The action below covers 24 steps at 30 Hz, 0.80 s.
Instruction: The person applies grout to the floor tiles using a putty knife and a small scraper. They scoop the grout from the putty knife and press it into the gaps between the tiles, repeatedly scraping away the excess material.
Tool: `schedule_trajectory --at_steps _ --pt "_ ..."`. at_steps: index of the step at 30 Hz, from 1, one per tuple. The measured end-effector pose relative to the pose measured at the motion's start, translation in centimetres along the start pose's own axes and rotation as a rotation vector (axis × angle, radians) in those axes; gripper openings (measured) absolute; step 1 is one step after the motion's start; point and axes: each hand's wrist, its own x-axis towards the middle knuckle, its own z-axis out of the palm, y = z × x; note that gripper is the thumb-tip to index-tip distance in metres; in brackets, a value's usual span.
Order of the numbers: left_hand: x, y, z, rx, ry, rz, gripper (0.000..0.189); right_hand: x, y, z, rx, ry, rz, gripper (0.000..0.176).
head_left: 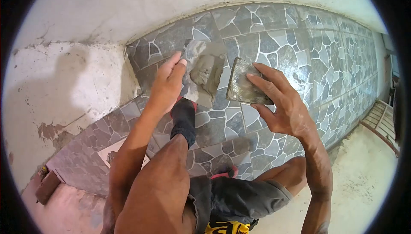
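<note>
Nearest, at the bottom, are the person's dark shorts (246, 195) and a bit of yellow-and-black cloth (227, 227), with the bare legs bent on either side. A dark sock (184, 118) covers one foot, with reddish footwear showing around it. Above that foot, the left hand (169, 82) has its grip closed on the near-left edge of a thin grey panel (199, 48), which carries a lump of wet mortar (205, 73). Just to the right and apart from it, the right hand (278, 99) grasps a dark square slab (246, 82), fingers on its textured, mortar-smeared face; the thumb is at its lower edge. Beside the left forearm lies a white sheet (122, 145), partly hidden by the arm. Beneath everything spreads the stone-patterned floor (282, 58), grey pieces outlined in white. Farther out are a brown block (48, 188) at left, a barred metal frame (381, 120) at right, and a stained, pale wall (85, 3) beyond the floor.
</note>
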Motion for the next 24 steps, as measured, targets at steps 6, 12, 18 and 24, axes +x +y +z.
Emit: schedule_trajectory --at_steps 6,12,18,24 --pt "-0.4 0.4 0.6 0.048 -0.013 0.025 0.054 1.2 -0.3 -0.1 -0.049 -0.018 -0.055 0.069" --pt "-1.1 0.0 0.5 0.155 -0.047 0.15 0.037 1.8 -0.8 0.8 -0.135 -0.095 -0.094 0.064" --pt "-1.5 -1.3 -0.2 0.18 -0.086 0.22 0.037 1.7 -0.9 1.1 -0.326 -0.207 -0.155 0.057" --pt "-2.0 0.3 -1.4 -0.069 0.177 -0.003 0.055 0.5 2.0 -0.3 0.113 -0.313 0.157 0.049"
